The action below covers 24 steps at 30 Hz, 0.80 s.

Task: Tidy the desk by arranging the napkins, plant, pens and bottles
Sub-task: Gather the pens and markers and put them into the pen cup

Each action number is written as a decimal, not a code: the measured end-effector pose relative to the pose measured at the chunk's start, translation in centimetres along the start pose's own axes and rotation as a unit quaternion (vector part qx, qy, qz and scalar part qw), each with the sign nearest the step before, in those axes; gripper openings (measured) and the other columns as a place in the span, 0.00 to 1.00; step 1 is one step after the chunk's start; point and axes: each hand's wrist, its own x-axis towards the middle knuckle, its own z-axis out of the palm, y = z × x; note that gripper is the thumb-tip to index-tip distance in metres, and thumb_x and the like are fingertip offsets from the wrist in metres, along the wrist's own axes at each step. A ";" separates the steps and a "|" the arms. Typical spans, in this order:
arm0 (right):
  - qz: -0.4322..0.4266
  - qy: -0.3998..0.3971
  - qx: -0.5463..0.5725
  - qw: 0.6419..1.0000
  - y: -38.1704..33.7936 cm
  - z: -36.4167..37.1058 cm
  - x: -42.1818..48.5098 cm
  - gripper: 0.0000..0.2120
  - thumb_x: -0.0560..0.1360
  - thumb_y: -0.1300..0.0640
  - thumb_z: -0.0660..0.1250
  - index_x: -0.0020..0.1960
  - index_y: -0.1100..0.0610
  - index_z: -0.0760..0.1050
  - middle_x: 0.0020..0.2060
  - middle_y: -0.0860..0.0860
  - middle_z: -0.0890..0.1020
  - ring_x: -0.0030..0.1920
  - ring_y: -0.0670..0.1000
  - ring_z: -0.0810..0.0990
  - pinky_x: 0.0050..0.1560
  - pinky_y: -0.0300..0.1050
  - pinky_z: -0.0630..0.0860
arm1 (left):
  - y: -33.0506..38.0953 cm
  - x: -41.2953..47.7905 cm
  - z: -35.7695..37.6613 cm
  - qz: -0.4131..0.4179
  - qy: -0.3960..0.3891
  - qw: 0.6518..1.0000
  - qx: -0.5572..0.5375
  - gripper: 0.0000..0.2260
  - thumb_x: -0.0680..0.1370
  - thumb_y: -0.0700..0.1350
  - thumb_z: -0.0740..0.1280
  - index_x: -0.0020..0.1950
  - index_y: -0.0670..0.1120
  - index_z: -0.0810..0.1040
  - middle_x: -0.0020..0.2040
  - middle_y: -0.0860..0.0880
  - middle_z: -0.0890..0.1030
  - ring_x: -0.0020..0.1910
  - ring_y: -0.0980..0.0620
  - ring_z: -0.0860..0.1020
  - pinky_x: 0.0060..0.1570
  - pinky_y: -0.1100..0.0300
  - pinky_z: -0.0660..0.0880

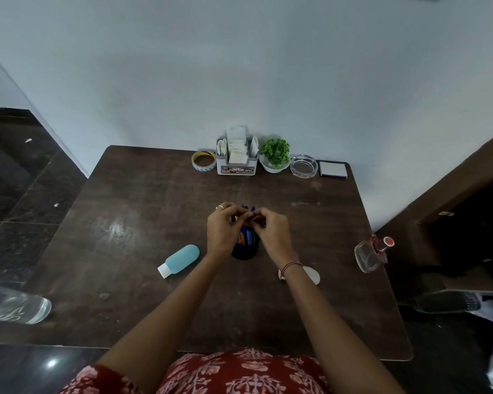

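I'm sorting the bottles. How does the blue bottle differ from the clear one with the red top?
Colour: the blue bottle is opaque pale blue with a white cap; the clear bottle is see-through with a red top.
Shape: the blue bottle is rounded, the clear bottle more angular.
Place: the blue bottle lies left of the pen cup, the clear bottle at the right edge of the desk.
Both rest on the desk, untouched.
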 end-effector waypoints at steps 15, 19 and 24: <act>0.018 -0.036 -0.019 0.999 1.9 0.9 -0.3 0.08 0.71 0.59 0.72 0.49 0.58 0.80 0.45 0.52 0.83 0.44 0.44 0.79 0.41 0.27 0.72 | -1.4 -1.1 0.9 -0.022 -0.018 0.993 0.111 0.05 0.72 0.51 0.71 0.45 0.52 0.80 0.42 0.55 0.80 0.42 0.58 0.76 0.38 0.63 0.73; -0.013 -0.031 -0.043 0.999 2.0 1.0 -0.4 0.07 0.72 0.58 0.71 0.49 0.57 0.79 0.47 0.50 0.81 0.45 0.43 0.77 0.46 0.35 0.75 | -1.0 -1.2 0.8 -0.028 0.022 0.990 0.137 0.07 0.72 0.50 0.71 0.48 0.51 0.79 0.43 0.58 0.74 0.47 0.59 0.71 0.36 0.70 0.64; -0.032 0.055 -0.027 0.998 3.1 0.5 -0.6 0.07 0.73 0.58 0.69 0.51 0.55 0.77 0.42 0.47 0.77 0.42 0.45 0.76 0.41 0.38 0.73 | -1.4 -1.3 0.9 -0.070 0.087 0.991 0.071 0.10 0.76 0.49 0.68 0.54 0.46 0.76 0.47 0.51 0.75 0.45 0.54 0.74 0.42 0.59 0.74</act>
